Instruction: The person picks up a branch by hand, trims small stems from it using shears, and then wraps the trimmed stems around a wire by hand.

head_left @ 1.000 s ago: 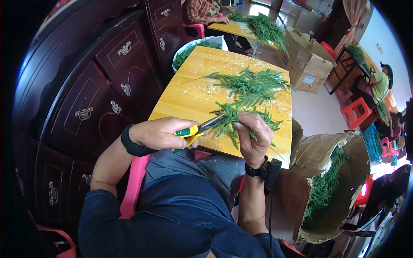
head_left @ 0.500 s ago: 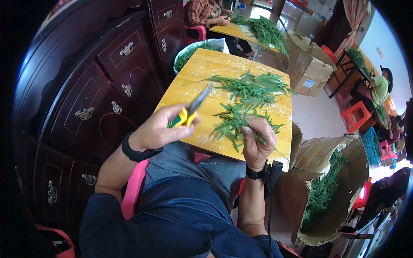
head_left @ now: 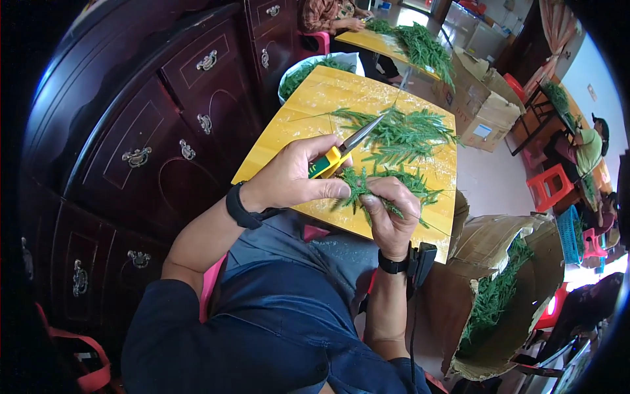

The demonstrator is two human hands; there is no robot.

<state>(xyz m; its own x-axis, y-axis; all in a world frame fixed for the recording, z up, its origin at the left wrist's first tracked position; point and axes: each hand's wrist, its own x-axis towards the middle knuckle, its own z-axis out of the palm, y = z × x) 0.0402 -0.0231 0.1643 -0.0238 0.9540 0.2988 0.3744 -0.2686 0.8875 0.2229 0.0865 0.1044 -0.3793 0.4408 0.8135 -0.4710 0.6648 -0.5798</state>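
Observation:
My left hand (head_left: 292, 172) is wrapped round the green-and-yellow handles of a pair of snips (head_left: 363, 134), whose pointed grey blades slant up to the right over the table. Its thumb tip reaches the left end of an artificial green fern sprig (head_left: 355, 182). Between thumb and forefinger, my right hand (head_left: 395, 213) pinches that sprig; some of its leaves are hidden behind the fingers. Just beyond both hands, a loose pile of similar green sprigs (head_left: 410, 134) lies on the yellow table (head_left: 289, 134).
To the right of the table stands an open cardboard box (head_left: 476, 246) holding greenery. A white bag (head_left: 354, 62) of greenery sits past the far edge. Dark wooden cabinets (head_left: 131, 190) line the left side. People work at a second table (head_left: 371, 43) and farther right.
My left hand has moved right with the snips, bringing its thumb to the sprig in my right hand. The right hand stays almost in place. The view has shifted slightly.

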